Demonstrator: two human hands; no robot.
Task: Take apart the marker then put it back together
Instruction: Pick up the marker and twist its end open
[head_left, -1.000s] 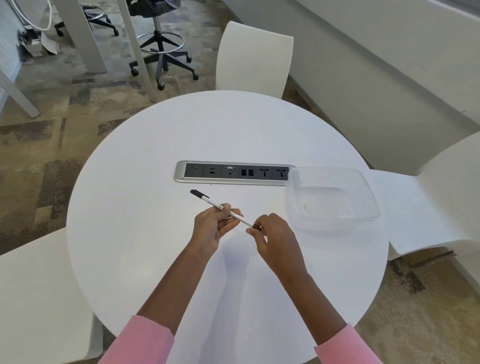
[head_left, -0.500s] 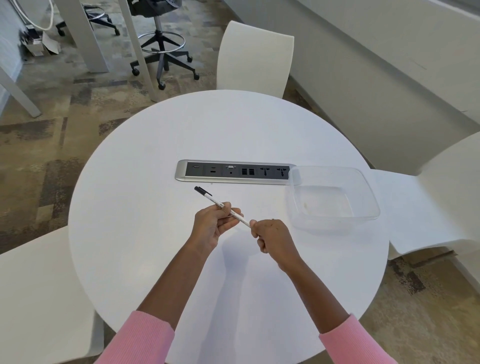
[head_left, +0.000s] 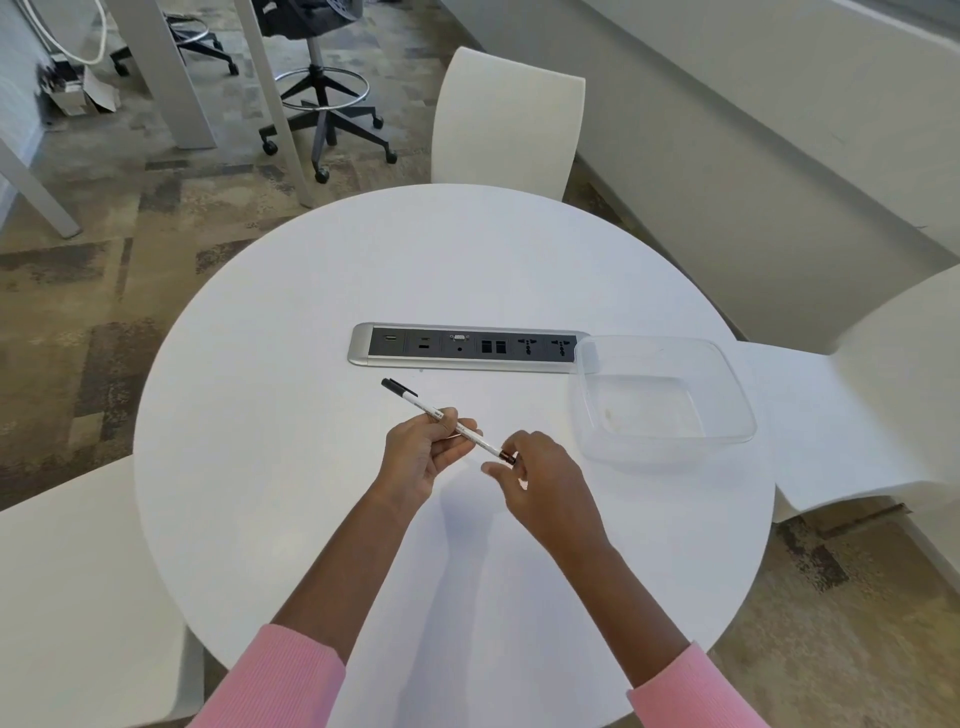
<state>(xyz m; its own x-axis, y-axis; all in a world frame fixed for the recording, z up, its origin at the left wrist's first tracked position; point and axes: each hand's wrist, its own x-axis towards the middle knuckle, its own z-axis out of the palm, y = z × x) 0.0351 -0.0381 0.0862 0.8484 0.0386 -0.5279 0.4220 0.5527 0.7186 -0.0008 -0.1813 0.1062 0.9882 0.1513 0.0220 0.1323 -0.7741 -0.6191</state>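
Over on the left, a white chair (head_left: 67, 597) sits tucked at the round white table (head_left: 291, 467), and pink sleeves (head_left: 280, 680) frame both forearms reaching in from the near edge.

The left hand (head_left: 421, 457) is up above the tabletop, fingers curled in, thumb and fingertips pinched around the middle of the marker (head_left: 447, 418). That is a firm grip on the white barrel. The marker's black cap (head_left: 397, 386) sticks out past the left hand, up and to the left, toward the far side of the table, free of any contact.

Follow the barrel down and to the right and you reach its dark end piece (head_left: 508, 458), right at the fingertips of the right hand (head_left: 545, 483). That hand is loosely curled, thumb and forefinger closing on the dark end; whether they actually clamp it is hard to tell. So the marker bridges the two hands, long axis running diagonally from far-left to near-right, held clear of the table.

Beyond the hands, a silver power and data strip (head_left: 467, 349) is set into the tabletop. To the right of it stands a clear plastic container (head_left: 665, 395), near the right hand but apart from it. Further right, another white chair (head_left: 857, 426).
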